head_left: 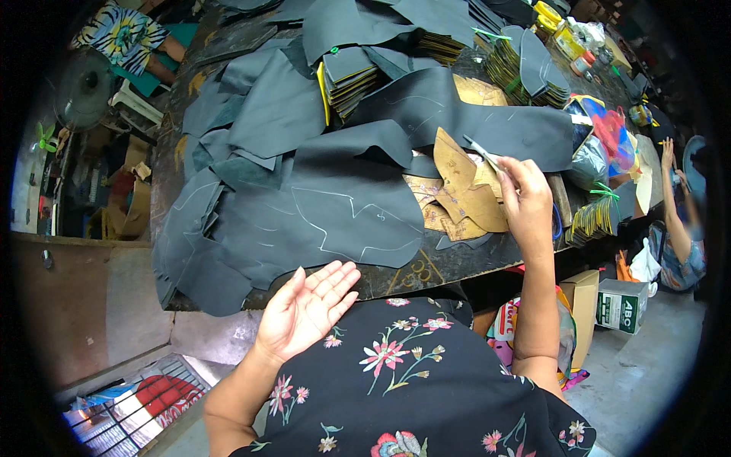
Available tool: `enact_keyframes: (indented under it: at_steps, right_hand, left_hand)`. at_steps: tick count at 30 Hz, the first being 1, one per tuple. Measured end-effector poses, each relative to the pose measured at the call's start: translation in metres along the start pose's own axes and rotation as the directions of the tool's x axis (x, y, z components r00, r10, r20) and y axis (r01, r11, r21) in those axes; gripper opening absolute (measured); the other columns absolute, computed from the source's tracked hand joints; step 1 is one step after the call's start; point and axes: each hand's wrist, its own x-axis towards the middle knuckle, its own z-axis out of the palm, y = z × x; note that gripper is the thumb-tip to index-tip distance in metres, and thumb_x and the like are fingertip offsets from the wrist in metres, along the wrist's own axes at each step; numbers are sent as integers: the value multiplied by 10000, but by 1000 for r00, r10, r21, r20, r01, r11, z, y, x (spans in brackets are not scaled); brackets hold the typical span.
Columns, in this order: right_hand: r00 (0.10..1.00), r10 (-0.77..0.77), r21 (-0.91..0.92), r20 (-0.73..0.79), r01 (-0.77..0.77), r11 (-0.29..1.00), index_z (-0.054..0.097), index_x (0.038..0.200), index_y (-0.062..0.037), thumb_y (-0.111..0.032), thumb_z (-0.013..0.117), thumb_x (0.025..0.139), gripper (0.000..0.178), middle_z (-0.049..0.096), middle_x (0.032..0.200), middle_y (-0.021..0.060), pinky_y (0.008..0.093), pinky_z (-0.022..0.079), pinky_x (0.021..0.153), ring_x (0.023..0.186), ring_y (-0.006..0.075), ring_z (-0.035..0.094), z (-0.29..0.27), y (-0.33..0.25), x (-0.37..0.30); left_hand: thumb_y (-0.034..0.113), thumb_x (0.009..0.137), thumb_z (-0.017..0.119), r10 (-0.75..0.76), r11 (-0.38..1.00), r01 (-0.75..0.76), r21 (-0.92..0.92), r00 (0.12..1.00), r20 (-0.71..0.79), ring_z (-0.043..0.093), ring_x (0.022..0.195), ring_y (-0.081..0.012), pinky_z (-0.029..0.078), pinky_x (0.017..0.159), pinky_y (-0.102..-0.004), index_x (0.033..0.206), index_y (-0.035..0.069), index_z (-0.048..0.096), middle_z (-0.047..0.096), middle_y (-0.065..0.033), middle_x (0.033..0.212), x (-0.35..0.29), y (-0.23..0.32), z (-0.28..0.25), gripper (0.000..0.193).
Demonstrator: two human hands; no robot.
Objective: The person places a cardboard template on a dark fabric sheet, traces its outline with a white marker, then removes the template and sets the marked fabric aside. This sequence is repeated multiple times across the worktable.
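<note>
My right hand [527,202] is raised over the right part of the table, thumb and fingers closed on a slim silver pen [481,150] with its tip pointing away to the upper left. Beneath and beside that hand lie brown card patterns [457,186] in shoe-part shapes. My left hand [311,305] hangs at the table's front edge, palm up, fingers stretched out, holding nothing. Just beyond it spreads a dark grey leather-like sheet [266,209] bearing pale drawn outlines. Another marked dark sheet [518,129] stretches behind the patterns.
Bundles of cut dark pieces with yellow edges [349,85] stand at the back. At the right are bottles [585,62], plastic bags [609,145] and a tied bundle [594,221]. One person [126,38] sits far left; another [678,244] is at the right.
</note>
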Motion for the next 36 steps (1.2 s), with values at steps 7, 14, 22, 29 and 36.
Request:
enact_keyframes:
  at_steps: [7,14,22,29,36]
  right_hand:
    - [995,-97,2,18,97,995,696,1138,-23,-22,727,887,253,674,1046,172,426,532,861,975,355,666,-3,43,-23]
    - [932,334,-334,140,-273,902,634,1093,1,-94,790,820,329,671,995,168,436,558,828,913,329,690,-77,75,-62]
    - [765,462,104,449,-558,823,665,1166,78,-21,684,863,320,697,860,62,276,522,705,739,113,629,-91,109,-51]
    - [671,530,198,519,-697,689,681,1019,-1,-136,854,774,329,616,758,-46,197,409,602,664,45,562,-133,81,-76]
    - [438,181,219,881,-716,663,633,917,-27,-59,897,710,338,701,843,49,283,566,717,784,123,682,-97,19,-99]
  left_hand:
    - [420,1112,465,48,985,-41,-168,998,42,354,1544,-270,305,1264,-474,1577,26,365,384,-154,1657,24,-11,7,617]
    - [472,1118,406,-115,993,115,-17,993,4,359,1543,-306,302,1271,-473,1570,-49,350,360,-208,1660,26,-10,8,692]
    - [435,1130,398,-69,997,69,-39,998,10,403,1513,-290,322,1256,-482,1537,-6,413,427,-185,1619,24,-10,6,601]
    - [383,1124,432,-83,993,86,-78,996,45,382,1524,-288,320,1257,-474,1571,-20,363,385,-188,1647,22,-11,1,606]
    - [373,1130,384,-103,995,103,-1,995,-10,368,1539,-279,313,1269,-453,1591,-17,346,361,-175,1668,25,-15,6,605]
